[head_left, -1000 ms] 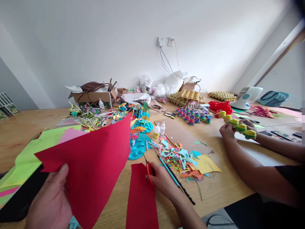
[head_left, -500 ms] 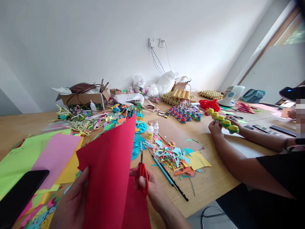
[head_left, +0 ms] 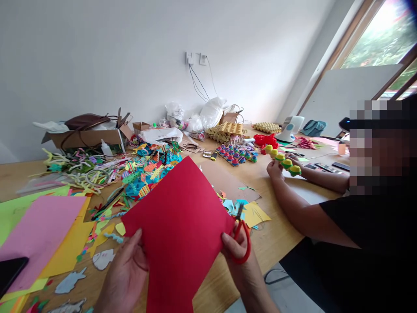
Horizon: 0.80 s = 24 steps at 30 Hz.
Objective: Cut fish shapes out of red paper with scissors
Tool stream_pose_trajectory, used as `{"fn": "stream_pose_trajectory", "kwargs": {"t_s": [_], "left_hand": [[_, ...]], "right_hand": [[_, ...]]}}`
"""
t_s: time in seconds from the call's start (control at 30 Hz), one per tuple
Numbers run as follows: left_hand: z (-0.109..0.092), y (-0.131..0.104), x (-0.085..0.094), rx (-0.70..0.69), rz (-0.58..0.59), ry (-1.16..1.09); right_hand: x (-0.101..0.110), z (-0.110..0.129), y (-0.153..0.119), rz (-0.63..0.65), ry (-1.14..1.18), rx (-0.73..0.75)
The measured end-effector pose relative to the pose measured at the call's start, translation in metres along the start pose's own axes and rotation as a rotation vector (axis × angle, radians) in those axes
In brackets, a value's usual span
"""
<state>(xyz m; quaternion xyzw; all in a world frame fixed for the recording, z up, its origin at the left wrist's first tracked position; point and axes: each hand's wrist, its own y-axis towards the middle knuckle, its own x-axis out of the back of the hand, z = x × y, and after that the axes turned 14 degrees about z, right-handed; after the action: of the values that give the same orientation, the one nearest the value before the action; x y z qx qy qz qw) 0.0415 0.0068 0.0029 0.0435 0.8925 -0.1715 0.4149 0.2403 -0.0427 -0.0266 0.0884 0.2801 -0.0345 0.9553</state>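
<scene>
A large sheet of red paper (head_left: 182,226) is held up over the table, its top corner pointing away and a narrower part hanging at the bottom. My left hand (head_left: 128,265) pinches its left edge between thumb and fingers. On the right edge, my right hand (head_left: 239,252) grips the paper with the thumb on top. Red-handled scissors (head_left: 246,243) hang on the same hand, blades pointing up and away from the sheet. Fish-shaped paper cutouts (head_left: 103,259) lie left of my left hand.
Coloured sheets (head_left: 42,234) and a black phone (head_left: 12,271) lie at left. Pipe cleaners (head_left: 74,167), paper scraps and a cardboard box (head_left: 87,140) sit behind. At right, a person (head_left: 352,217) holds a yellow-green egg-carton strip (head_left: 283,161). Painted egg-carton pieces (head_left: 234,154) stand mid-table.
The red sheet has turned from nearly edge-on to spread flat toward the camera. My right hand has moved right onto its edge, scissors still in it. The view has shifted right.
</scene>
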Motion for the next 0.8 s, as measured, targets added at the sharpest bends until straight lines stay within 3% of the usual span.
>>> {"fn": "stream_pose_trajectory", "kwargs": {"t_s": [0.2,0.43,0.67,0.8], "left_hand": [[0.034,0.026,0.007,0.084,0.094,0.022],[0.063,0.047,0.001,0.183,0.158,0.077],[0.055,0.044,0.014,0.247,0.249,0.171],[0.034,0.032,0.027,0.189,0.352,0.48]], "right_hand": [[0.052,0.023,0.007,-0.269,-0.363,0.012],[0.094,0.04,0.023,-0.392,-0.529,-0.101],[0.133,0.044,0.045,-0.47,-0.719,-0.223],[0.146,0.041,0.052,-0.51,-0.945,-0.269]]}}
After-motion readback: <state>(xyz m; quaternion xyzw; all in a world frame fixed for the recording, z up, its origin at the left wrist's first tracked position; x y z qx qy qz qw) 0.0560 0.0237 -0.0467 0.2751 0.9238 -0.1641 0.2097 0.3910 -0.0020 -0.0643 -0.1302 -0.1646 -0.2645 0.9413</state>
